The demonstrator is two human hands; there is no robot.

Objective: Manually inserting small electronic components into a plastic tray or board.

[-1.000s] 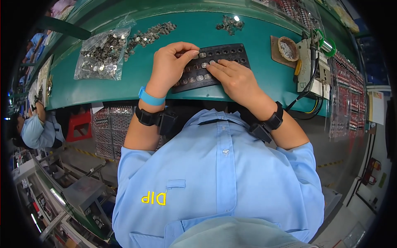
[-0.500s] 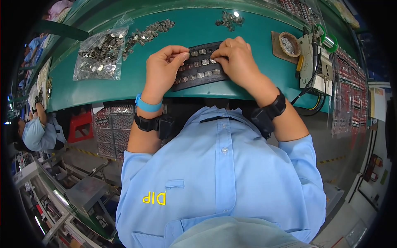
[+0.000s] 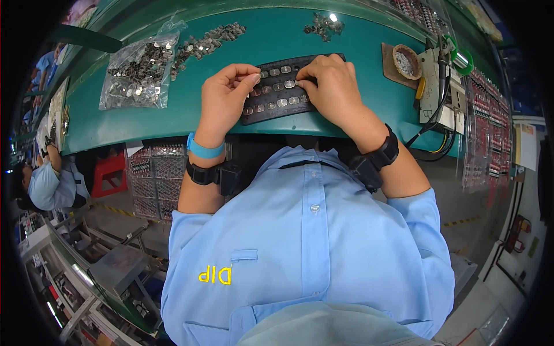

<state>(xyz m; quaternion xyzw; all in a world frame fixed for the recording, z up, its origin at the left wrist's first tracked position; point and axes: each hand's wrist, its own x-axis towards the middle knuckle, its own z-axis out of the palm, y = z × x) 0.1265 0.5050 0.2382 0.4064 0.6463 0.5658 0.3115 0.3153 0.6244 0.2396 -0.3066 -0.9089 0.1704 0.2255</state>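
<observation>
A black tray (image 3: 277,114) with rows of recesses lies tilted on the green bench, small shiny metal pieces (image 3: 282,102) seated in several of them. My left hand (image 3: 222,101) is at the tray's left end, thumb and forefinger pinched together above its upper row. Over the right end, my right hand (image 3: 333,85) has thumb and forefinger drawn close beside the middle row, covering part of the tray. Whatever either pinch holds is too small to make out.
A clear bag (image 3: 135,75) of metal pieces lies on the left, with a loose heap (image 3: 210,39) beside it. A smaller pile (image 3: 323,26) sits at the back. On the right are a round bowl (image 3: 406,62), a soldering station (image 3: 434,86) and a green solder spool (image 3: 460,59).
My left fingers have shifted slightly left, uncovering more pieces in the upper row. My right fingertips have moved a little, and the tray sits marginally further right.
</observation>
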